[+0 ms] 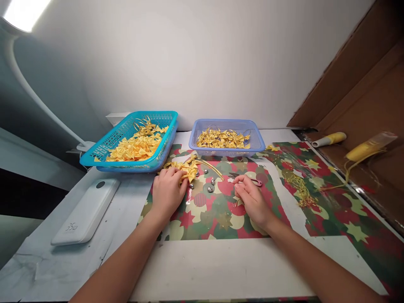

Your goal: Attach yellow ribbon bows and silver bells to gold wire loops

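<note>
My left hand (169, 187) rests at the near side of a small pile of yellow ribbon bows (189, 168), its fingers curled and closed on a bow at the pile's edge. Several silver jingle bells (210, 190) lie loose between my hands. My right hand (251, 200) is closed in a pinch above the patterned sheet; what sits between the fingertips is too small to make out. A bit of gold cord (237, 203) shows just under that hand. Beside its fingertips lie thread snips (259, 183) with a pink handle, partly hidden. Gold cords (210, 165) stretch from the pile toward the snips.
A turquoise basket (104, 145) of yellow bows stands back left, stacked on another. A lilac basket (227, 152) with more bows is at back centre. A white power bank (86, 212) lies left. Right are tangled gold threads (298, 187), yellow spools (368, 147) and a cardboard wall (356, 75).
</note>
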Available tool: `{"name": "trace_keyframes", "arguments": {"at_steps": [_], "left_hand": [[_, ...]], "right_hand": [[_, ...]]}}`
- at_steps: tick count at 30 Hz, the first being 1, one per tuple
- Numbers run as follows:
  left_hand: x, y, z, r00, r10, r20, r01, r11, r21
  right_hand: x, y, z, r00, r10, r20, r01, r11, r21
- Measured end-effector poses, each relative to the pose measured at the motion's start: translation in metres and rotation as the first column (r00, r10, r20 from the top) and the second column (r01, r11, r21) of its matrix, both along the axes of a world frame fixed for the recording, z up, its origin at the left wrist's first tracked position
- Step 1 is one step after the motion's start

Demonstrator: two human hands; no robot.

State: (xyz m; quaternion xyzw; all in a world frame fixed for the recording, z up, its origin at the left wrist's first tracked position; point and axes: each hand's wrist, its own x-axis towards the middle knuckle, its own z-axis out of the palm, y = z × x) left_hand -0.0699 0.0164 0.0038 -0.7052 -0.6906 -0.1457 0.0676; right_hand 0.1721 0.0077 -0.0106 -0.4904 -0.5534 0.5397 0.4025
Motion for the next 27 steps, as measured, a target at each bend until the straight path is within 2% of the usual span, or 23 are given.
{"name": "trace_keyframes", "arguments": {"at_steps": [3, 5, 7, 9, 12, 14, 16, 17, 19, 21, 22, 24, 27], "left_hand": [[-0.003, 0.001, 0.002, 0.997, -0.022, 0.078, 0.015, 0.996, 0.087], [-0.001, 0.000, 0.006, 0.974, -0.095, 0.208, 0.062, 0.986, 0.156], [0.006, -0.004, 0.011, 0.884, -0.211, 0.418, 0.145, 0.972, 0.186], [0.017, -0.011, 0.015, 0.707, -0.264, 0.656, 0.264, 0.959, 0.102], [0.034, -0.022, 0.015, 0.457, -0.157, 0.876, 0.456, 0.887, -0.078], [0.041, -0.027, 0.012, 0.364, -0.090, 0.927, 0.527, 0.840, -0.126], [0.044, -0.030, 0.010, 0.288, -0.023, 0.957, 0.566, 0.811, -0.151], [0.045, -0.031, 0.009, 0.227, 0.034, 0.973, 0.584, 0.795, -0.164], [0.045, -0.031, 0.008, 0.040, 0.218, 0.975, 0.640, 0.744, -0.192], [0.045, -0.030, 0.008, -0.153, 0.426, 0.892, 0.704, 0.680, -0.204], [0.046, -0.030, 0.007, -0.220, 0.501, 0.837, 0.727, 0.656, -0.202], [0.048, -0.030, 0.006, -0.294, 0.578, 0.761, 0.740, 0.642, -0.201], [0.050, -0.030, 0.002, -0.348, 0.597, 0.723, 0.723, 0.662, -0.199]], "right_hand": [[0.000, 0.001, 0.001, 1.000, -0.007, -0.030, 0.007, 1.000, 0.015], [-0.001, 0.000, 0.002, 0.997, 0.001, -0.077, 0.001, 1.000, 0.023], [-0.003, -0.002, 0.004, 0.993, 0.017, -0.117, -0.012, 0.999, 0.049], [-0.007, -0.005, 0.006, 0.990, 0.027, -0.138, -0.010, 0.992, 0.122], [-0.015, -0.011, 0.007, 0.984, 0.067, -0.164, -0.028, 0.973, 0.228], [-0.020, -0.014, 0.005, 0.977, 0.095, -0.190, -0.049, 0.971, 0.234], [-0.023, -0.015, 0.003, 0.973, 0.080, -0.215, -0.031, 0.975, 0.221], [-0.023, -0.015, 0.002, 0.972, 0.066, -0.227, -0.015, 0.976, 0.216], [-0.024, -0.014, 0.001, 0.965, 0.047, -0.259, 0.004, 0.981, 0.193], [-0.024, -0.014, 0.001, 0.955, 0.053, -0.293, -0.006, 0.987, 0.160], [-0.023, -0.014, 0.001, 0.950, 0.061, -0.307, -0.016, 0.989, 0.149], [-0.023, -0.014, 0.002, 0.942, 0.083, -0.324, -0.035, 0.988, 0.151], [-0.024, -0.014, 0.003, 0.937, 0.130, -0.325, -0.078, 0.983, 0.166]]}}
